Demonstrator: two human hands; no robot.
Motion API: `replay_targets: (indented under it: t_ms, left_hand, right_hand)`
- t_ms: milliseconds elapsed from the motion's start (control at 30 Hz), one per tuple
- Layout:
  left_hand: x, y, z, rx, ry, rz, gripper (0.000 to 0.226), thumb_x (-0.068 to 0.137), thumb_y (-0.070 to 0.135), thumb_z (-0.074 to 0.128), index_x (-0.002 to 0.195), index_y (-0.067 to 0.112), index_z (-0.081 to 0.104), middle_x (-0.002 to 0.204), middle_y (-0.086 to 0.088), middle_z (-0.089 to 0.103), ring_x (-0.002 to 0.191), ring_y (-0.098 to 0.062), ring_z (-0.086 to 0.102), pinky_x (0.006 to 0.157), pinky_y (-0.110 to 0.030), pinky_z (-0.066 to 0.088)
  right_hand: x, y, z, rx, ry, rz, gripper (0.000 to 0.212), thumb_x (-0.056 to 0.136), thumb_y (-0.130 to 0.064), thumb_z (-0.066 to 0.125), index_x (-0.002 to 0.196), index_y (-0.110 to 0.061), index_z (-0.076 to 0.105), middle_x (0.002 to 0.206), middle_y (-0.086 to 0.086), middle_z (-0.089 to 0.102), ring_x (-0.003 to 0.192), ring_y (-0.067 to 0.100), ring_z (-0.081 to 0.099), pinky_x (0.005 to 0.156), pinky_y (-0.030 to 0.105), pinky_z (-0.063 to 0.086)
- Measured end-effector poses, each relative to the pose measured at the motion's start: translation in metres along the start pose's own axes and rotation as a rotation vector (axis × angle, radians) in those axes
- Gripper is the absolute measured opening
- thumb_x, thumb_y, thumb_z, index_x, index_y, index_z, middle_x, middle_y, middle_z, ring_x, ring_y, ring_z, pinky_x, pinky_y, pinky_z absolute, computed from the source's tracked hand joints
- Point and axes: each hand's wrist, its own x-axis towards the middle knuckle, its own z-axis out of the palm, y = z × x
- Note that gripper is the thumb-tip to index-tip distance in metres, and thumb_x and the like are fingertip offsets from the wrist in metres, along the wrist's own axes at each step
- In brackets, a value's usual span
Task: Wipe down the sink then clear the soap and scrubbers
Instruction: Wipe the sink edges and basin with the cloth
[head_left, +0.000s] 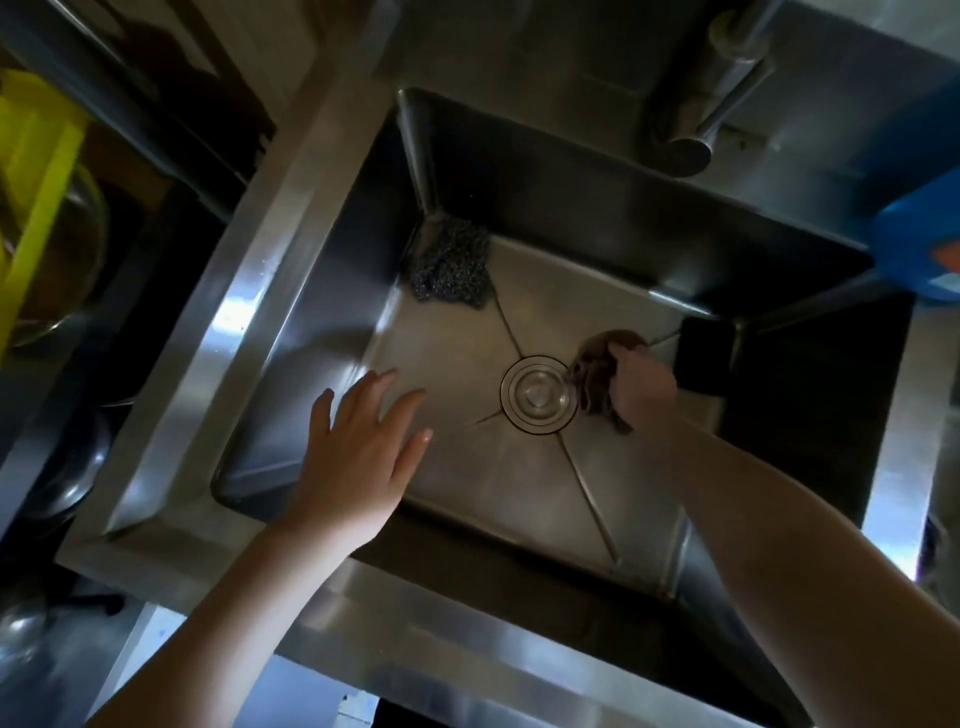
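Observation:
I look straight down into a square steel sink with a round drain in the middle of its floor. My right hand grips a bunched brown cloth and holds it against the sink floor just right of the drain. My left hand hovers over the sink's left side, fingers spread and holding nothing. A grey steel-wool scrubber lies in the far left corner. A dark block-shaped sponge sits at the right wall, just beyond my right hand.
The tap reaches over the far rim. A blue container stands on the counter at the right edge. A yellow rack with a glass bowl sits to the left, and dark pots lie below it.

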Motion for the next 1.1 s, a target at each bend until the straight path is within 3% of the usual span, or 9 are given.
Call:
replay_targets:
  t_ms: [100, 200, 267, 400, 533, 667, 833, 933, 1100]
  left_hand:
    - [0.016, -0.005, -0.008, 0.041, 0.074, 0.002, 0.042, 0.093, 0.036, 0.04, 0.128, 0.017, 0.054, 0.137, -0.01, 0.048, 0.123, -0.029, 0.048, 0.1, -0.054, 0.034]
    - [0.033, -0.008, -0.02, 0.036, 0.145, 0.031, 0.048, 0.09, 0.035, 0.037, 0.126, 0.012, 0.057, 0.137, -0.015, 0.048, 0.117, -0.035, 0.052, 0.096, -0.052, 0.037]
    - [0.046, -0.01, -0.028, 0.019, 0.171, 0.041, 0.047, 0.089, 0.034, 0.04, 0.125, 0.01, 0.058, 0.137, -0.018, 0.048, 0.119, -0.036, 0.05, 0.097, -0.053, 0.036]
    - [0.073, -0.015, -0.046, 0.061, 0.18, 0.053, 0.049, 0.087, 0.033, 0.046, 0.131, 0.012, 0.053, 0.143, -0.017, 0.042, 0.126, -0.036, 0.045, 0.101, -0.054, 0.031]
    - [0.102, -0.023, -0.061, 0.146, 0.198, 0.12, 0.048, 0.092, 0.03, 0.051, 0.137, 0.013, 0.046, 0.146, -0.017, 0.038, 0.128, -0.037, 0.043, 0.099, -0.054, 0.033]
    - [0.133, -0.027, -0.07, 0.205, 0.161, 0.2, 0.053, 0.091, 0.031, 0.055, 0.141, 0.016, 0.041, 0.15, -0.013, 0.033, 0.132, -0.035, 0.039, 0.097, -0.053, 0.034]
    - [0.176, -0.031, -0.081, 0.234, 0.13, 0.245, 0.06, 0.094, 0.039, 0.042, 0.148, 0.022, 0.023, 0.158, -0.006, 0.016, 0.141, -0.03, 0.024, 0.106, -0.052, 0.026]
    - [0.197, -0.025, -0.083, 0.231, 0.118, 0.256, 0.062, 0.094, 0.043, 0.035, 0.15, 0.025, 0.015, 0.159, -0.004, 0.009, 0.143, -0.027, 0.017, 0.109, -0.052, 0.021]
    - [0.216, -0.009, -0.081, 0.213, 0.079, 0.299, 0.061, 0.096, 0.046, 0.031, 0.15, 0.028, 0.008, 0.16, -0.002, 0.002, 0.145, -0.026, 0.008, 0.113, -0.053, 0.013]
  right_hand:
    - [0.004, -0.027, 0.006, 0.0, 0.013, -0.053, 0.053, 0.091, -0.019, 0.045, 0.143, -0.024, 0.037, 0.142, 0.015, 0.043, 0.117, 0.04, 0.053, 0.099, 0.044, 0.044]
    - [0.001, -0.054, 0.016, -0.03, -0.036, -0.111, 0.059, 0.091, -0.029, 0.048, 0.146, -0.028, 0.029, 0.148, 0.011, 0.034, 0.132, 0.041, 0.036, 0.106, 0.045, 0.037]
    - [-0.001, -0.064, 0.021, -0.063, -0.059, -0.119, 0.059, 0.092, -0.033, 0.048, 0.147, -0.031, 0.025, 0.153, 0.006, 0.026, 0.136, 0.042, 0.027, 0.107, 0.046, 0.036]
    - [0.006, -0.058, 0.019, -0.041, -0.019, -0.092, 0.053, 0.095, -0.032, 0.045, 0.145, -0.032, 0.027, 0.154, 0.002, 0.024, 0.134, 0.041, 0.028, 0.103, 0.047, 0.038]
    - [0.018, -0.039, 0.012, 0.068, 0.054, 0.071, 0.049, 0.098, -0.03, 0.038, 0.146, -0.023, 0.03, 0.152, 0.008, 0.031, 0.135, 0.04, 0.031, 0.107, 0.047, 0.037]
    - [0.032, -0.023, 0.006, 0.242, 0.114, 0.314, 0.05, 0.097, -0.025, 0.039, 0.146, -0.022, 0.029, 0.15, 0.009, 0.033, 0.131, 0.041, 0.037, 0.1, 0.047, 0.041]
    - [0.06, -0.062, -0.006, 0.384, 0.105, 0.551, 0.061, 0.092, -0.023, 0.047, 0.148, -0.021, 0.022, 0.153, 0.01, 0.024, 0.133, 0.046, 0.026, 0.1, 0.052, 0.038]
    - [0.073, -0.103, -0.004, 0.39, 0.114, 0.498, 0.062, 0.092, -0.021, 0.044, 0.149, -0.022, 0.019, 0.155, 0.008, 0.021, 0.136, 0.046, 0.02, 0.103, 0.054, 0.036]
    - [0.08, -0.142, -0.001, 0.243, 0.04, 0.188, 0.063, 0.091, -0.027, 0.048, 0.148, -0.027, 0.021, 0.155, 0.006, 0.022, 0.13, 0.048, 0.027, 0.104, 0.051, 0.035]
